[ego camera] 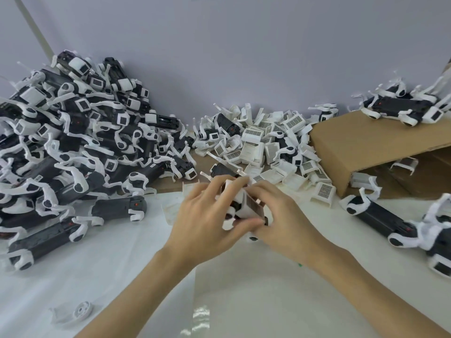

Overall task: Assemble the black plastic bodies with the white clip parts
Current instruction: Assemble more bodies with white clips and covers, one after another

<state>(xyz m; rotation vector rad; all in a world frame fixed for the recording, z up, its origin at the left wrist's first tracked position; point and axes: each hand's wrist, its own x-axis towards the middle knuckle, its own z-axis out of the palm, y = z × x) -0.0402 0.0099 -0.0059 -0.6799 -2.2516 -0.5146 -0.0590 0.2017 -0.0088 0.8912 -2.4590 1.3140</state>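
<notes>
Black body, white clip seated, gripped by both hands.

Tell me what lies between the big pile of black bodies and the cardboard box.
In the head view, a heap of loose white clip parts lies between the pile and the cardboard box.

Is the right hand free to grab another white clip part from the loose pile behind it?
Probably not yet. The right hand and left hand both grip the black body being assembled. The pile of white clip parts lies open just beyond, nothing blocking it.
</notes>
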